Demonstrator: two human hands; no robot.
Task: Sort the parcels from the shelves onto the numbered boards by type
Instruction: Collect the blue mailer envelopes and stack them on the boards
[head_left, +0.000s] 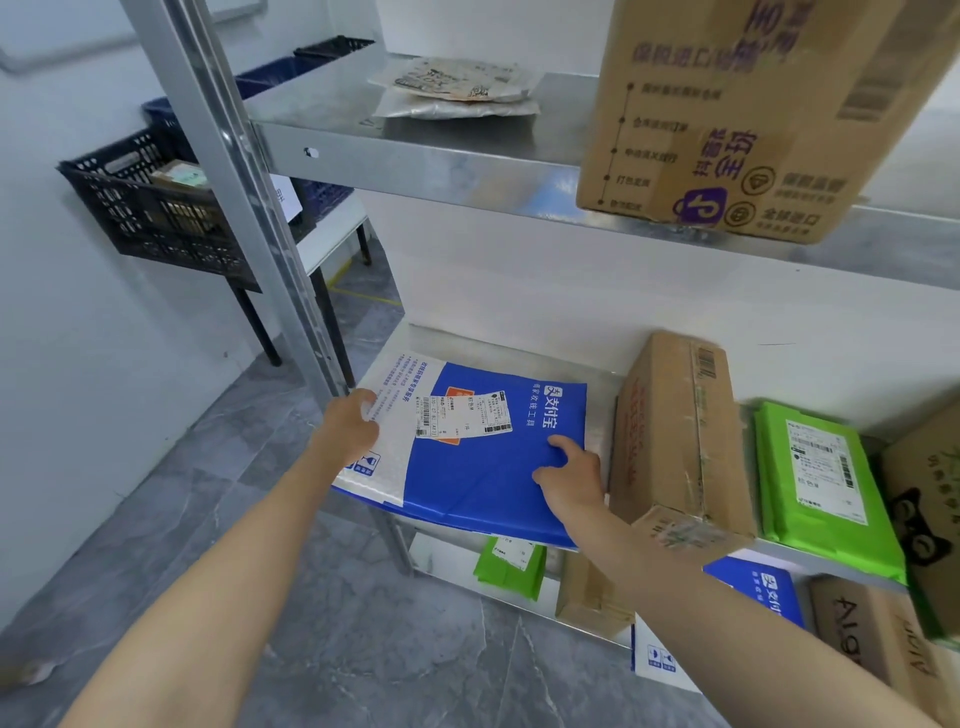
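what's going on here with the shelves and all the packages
A person is reaching into the middle shelf of a metal rack with both bare hands. The left hand grips the white end of a flat blue and white envelope, and the right hand presses on its blue side. The envelope still lies on the shelf, beside a cardboard box and a green bag.
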